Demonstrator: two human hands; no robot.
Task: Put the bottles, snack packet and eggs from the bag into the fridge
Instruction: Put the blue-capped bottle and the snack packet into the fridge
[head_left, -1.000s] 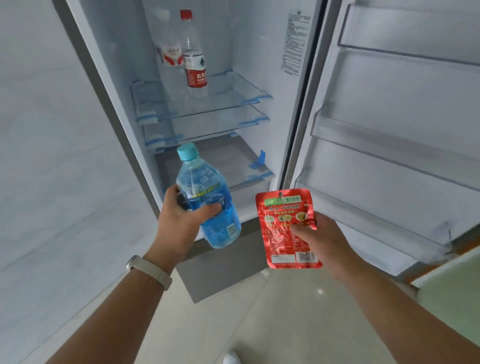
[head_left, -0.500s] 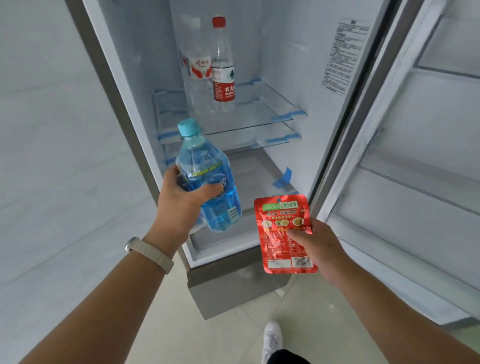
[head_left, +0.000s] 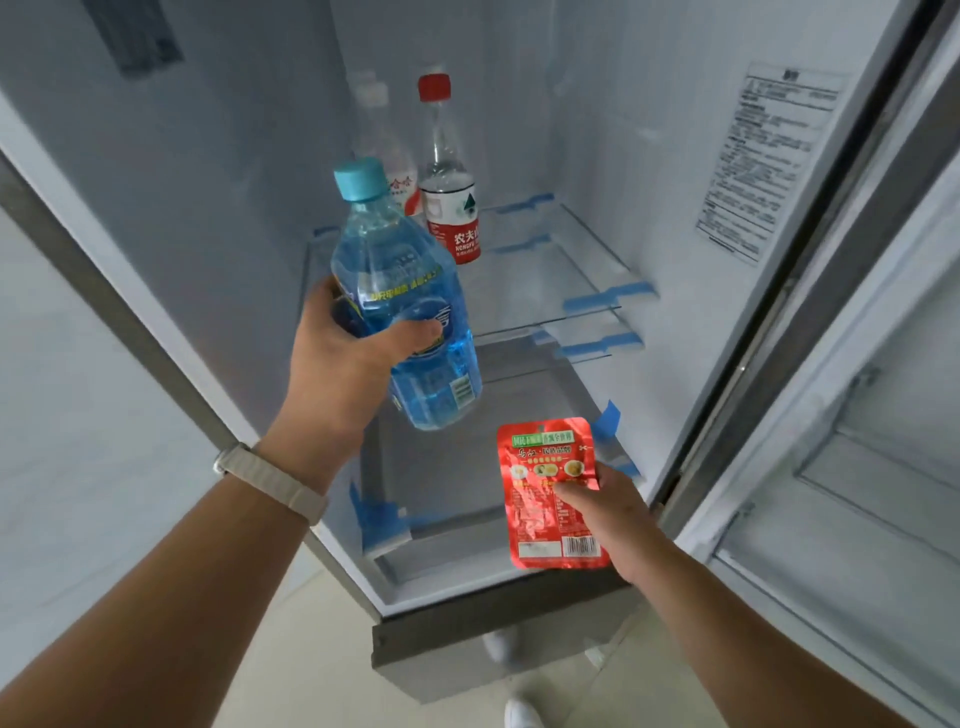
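At the left of the open fridge (head_left: 208, 182), our left hand (head_left: 343, 358) wraps fingers and thumb round the blue bottle (head_left: 415, 312). We carry it upright with a slight tilt, in front of the front edge of the glass shelf (head_left: 571, 260) and not yet set down. Behind it, near the shelf's back left corner, a white-capped bottle (head_left: 387, 156) and a red-capped bottle (head_left: 449, 208) stand side by side, so we judge two bottles already stored. Further right and lower, before the fridge's bottom compartment, the red snack packet (head_left: 550, 493) is pinched between the thumb and fingers of our right hand (head_left: 618, 514). At the far right the fridge door (head_left: 857, 415) stands open. Left to do, by our reckoning: shelve this bottle, place the packet, then the eggs — neither they nor the bag are in view.
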